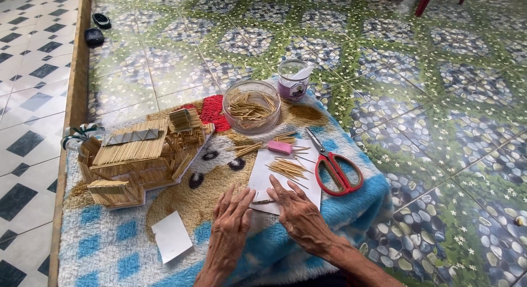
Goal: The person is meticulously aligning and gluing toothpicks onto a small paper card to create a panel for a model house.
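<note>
My left hand (pixel 233 214) and my right hand (pixel 296 207) rest side by side on a white sheet of paper (pixel 310 191) laid on a fluffy blue-and-tan blanket (pixel 121 243). Between their fingertips lies a thin toothpick (pixel 263 201), pressed flat on the paper. A small heap of toothpicks (pixel 286 168) sits on the paper just beyond my right hand. A pink eraser-like block (pixel 280 147) lies above it. A model house of toothpicks (pixel 140 155) stands to the left.
Red-handled scissors (pixel 335 166) lie right of the paper. A glass bowl of toothpicks (pixel 251 107) and a small glue jar (pixel 293 81) stand at the far edge. A loose white card (pixel 172 236) lies near my left wrist. Patterned floor tiles surround the blanket; dark slippers (pixel 94 37) lie far left.
</note>
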